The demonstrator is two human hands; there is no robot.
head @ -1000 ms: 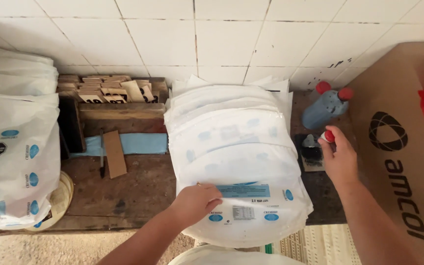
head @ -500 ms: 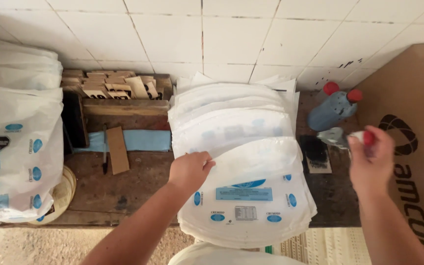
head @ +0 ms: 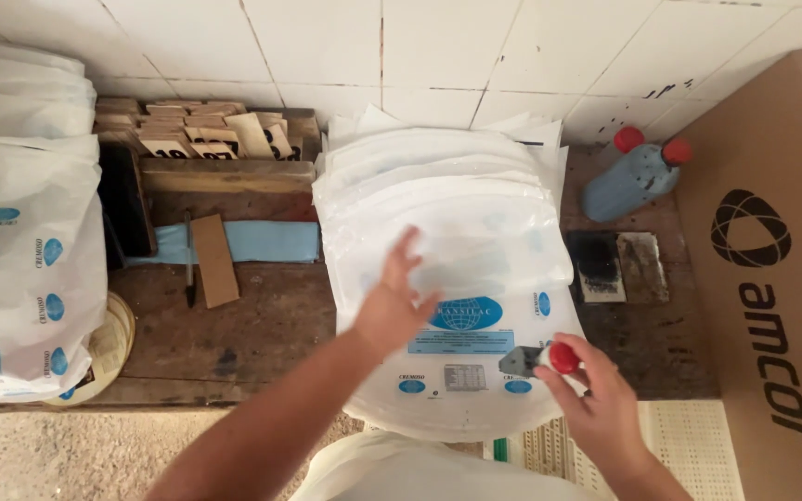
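Note:
A stack of white plastic bags (head: 447, 213) with blue printed ovals lies on a dark wooden table (head: 252, 325). My left hand (head: 394, 301) rests flat on the top bag, fingers spread. My right hand (head: 596, 404) holds a small stamp (head: 538, 358) with a red knob and a grey block, pressed against the lower right part of the top bag near its printed labels. A black ink pad (head: 596, 264) lies on the table just right of the stack.
Another pile of white bags (head: 20, 213) sits at the left. A wooden rack with tan cards (head: 206, 139) stands behind a blue strip. A pale blue bottle (head: 628, 176) with red caps lies at the back right. A large cardboard box (head: 772, 269) fills the right side.
My right hand came away from the ink pad with the stamp and moved left and down onto the top bag. My left hand slid up the bag a little.

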